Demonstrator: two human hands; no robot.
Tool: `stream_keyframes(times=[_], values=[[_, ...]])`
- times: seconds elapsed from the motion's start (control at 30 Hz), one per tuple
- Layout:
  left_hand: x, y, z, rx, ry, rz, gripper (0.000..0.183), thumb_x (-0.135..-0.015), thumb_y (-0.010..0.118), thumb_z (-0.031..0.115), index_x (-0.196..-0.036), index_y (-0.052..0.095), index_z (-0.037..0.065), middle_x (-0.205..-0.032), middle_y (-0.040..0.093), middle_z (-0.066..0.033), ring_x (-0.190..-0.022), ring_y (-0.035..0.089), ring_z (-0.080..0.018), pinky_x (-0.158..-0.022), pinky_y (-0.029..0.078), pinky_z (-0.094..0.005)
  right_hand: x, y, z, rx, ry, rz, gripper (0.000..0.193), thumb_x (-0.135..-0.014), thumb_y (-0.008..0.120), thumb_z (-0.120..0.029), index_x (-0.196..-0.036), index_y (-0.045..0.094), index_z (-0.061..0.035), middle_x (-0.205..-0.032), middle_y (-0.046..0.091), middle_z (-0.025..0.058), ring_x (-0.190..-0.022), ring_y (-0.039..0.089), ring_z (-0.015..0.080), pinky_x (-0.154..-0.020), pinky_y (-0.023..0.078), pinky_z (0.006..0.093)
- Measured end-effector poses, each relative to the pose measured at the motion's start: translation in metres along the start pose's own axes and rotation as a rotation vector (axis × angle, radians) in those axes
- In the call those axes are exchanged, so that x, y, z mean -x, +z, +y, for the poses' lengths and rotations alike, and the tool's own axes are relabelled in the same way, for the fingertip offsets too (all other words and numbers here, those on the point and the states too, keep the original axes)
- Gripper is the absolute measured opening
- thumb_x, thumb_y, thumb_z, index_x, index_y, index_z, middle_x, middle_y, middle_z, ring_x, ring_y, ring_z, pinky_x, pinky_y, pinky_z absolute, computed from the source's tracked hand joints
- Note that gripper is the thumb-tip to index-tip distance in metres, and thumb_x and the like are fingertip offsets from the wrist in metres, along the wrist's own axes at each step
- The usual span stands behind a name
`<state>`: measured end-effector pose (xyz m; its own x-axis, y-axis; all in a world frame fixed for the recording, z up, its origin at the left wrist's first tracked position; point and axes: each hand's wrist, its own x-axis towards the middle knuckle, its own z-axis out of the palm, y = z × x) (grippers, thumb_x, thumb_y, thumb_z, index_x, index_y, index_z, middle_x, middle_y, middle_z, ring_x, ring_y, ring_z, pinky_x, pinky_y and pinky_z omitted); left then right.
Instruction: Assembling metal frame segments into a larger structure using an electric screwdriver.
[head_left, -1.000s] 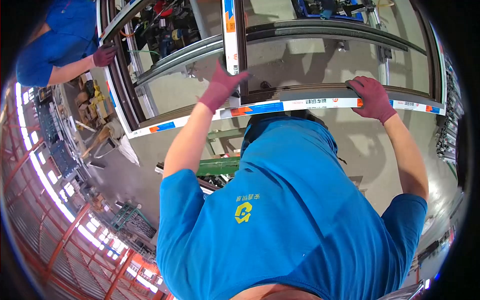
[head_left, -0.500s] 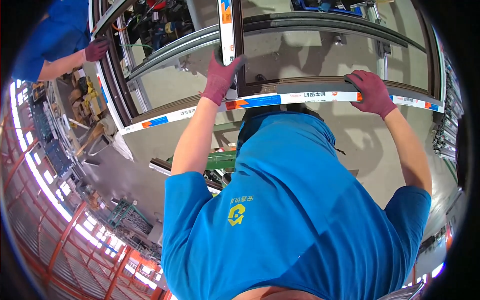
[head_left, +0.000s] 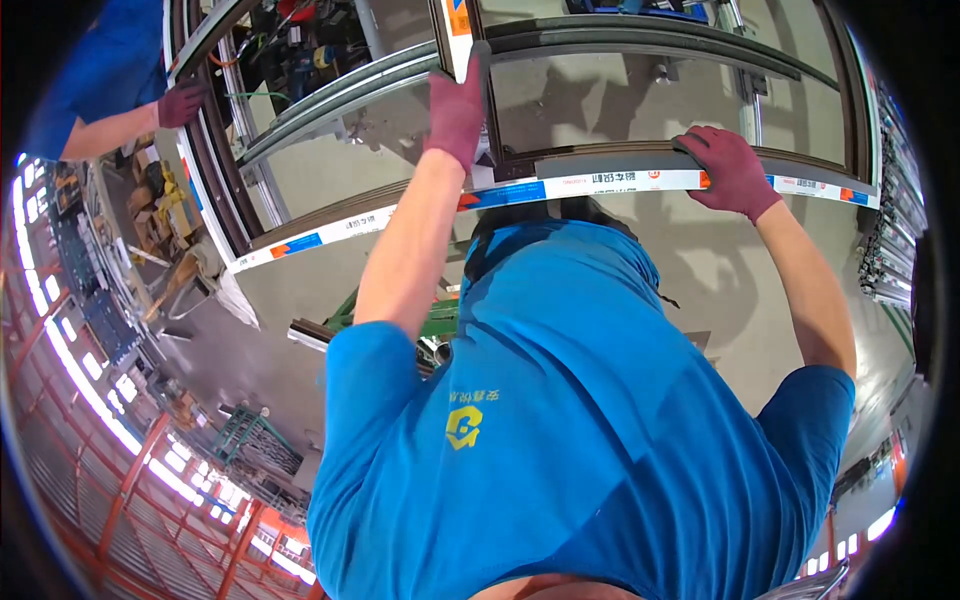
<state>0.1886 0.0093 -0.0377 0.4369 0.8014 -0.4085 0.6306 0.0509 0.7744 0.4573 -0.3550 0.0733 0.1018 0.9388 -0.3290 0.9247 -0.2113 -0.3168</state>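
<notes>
A large dark-brown window frame (head_left: 590, 186), its outer faces covered with white, blue and orange protective film, spans the view in front of my body. My left hand (head_left: 457, 118), in a dark red work glove, straddles the upright middle bar (head_left: 459, 50), thumb on one side and fingers on the other. Farther right, my right hand (head_left: 730, 172), gloved alike, grips the near rail from above, its fingertips over the inner edge. Both palms are hidden.
At the far left a co-worker's gloved hand (head_left: 182, 103) holds the frame's left side. Metal support rails (head_left: 640, 40) run beneath the frame. Tools (head_left: 325, 55) lie beyond it. A green metal stand (head_left: 440, 318) is by my left side; stacked profiles (head_left: 890, 250) stand at right.
My left hand has slid away from me along the middle bar, farther from the near rail. My right hand keeps its grip on the rail. The view has shifted slightly.
</notes>
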Motion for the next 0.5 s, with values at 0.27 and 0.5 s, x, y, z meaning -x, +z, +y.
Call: stream_keyframes(times=[0.27, 0.5], values=[[-0.005, -0.088, 0.032, 0.537, -0.373, -0.127, 0.101, -0.094, 0.049, 0.080, -0.153, 0.037, 0.000, -0.137, 0.057, -0.0213, -0.122, 0.059, -0.0313, -0.102, 0.048, -0.0517, 0.005, 0.004, 0.004, -0.035, 0.010, 0.054, 0.074, -0.069, 0.083, -0.029, -0.136, 0.059, -0.0137, -0.133, 0.062, 0.0142, -0.127, 0.059, 0.0353, -0.109, 0.047, 0.0460], [0.012, 0.017, 0.017, 0.310, -0.180, -0.082, 0.064, -0.097, 0.060, 0.066, -0.125, 0.067, 0.009, -0.099, 0.069, -0.0086, -0.090, 0.069, -0.0166, -0.078, 0.056, -0.0367, 0.008, 0.008, 0.001, -0.005, -0.003, 0.027, 0.076, -0.069, 0.083, -0.031, -0.138, 0.058, -0.0132, -0.138, 0.060, 0.0143, -0.129, 0.057, 0.0352, -0.111, 0.045, 0.0459]])
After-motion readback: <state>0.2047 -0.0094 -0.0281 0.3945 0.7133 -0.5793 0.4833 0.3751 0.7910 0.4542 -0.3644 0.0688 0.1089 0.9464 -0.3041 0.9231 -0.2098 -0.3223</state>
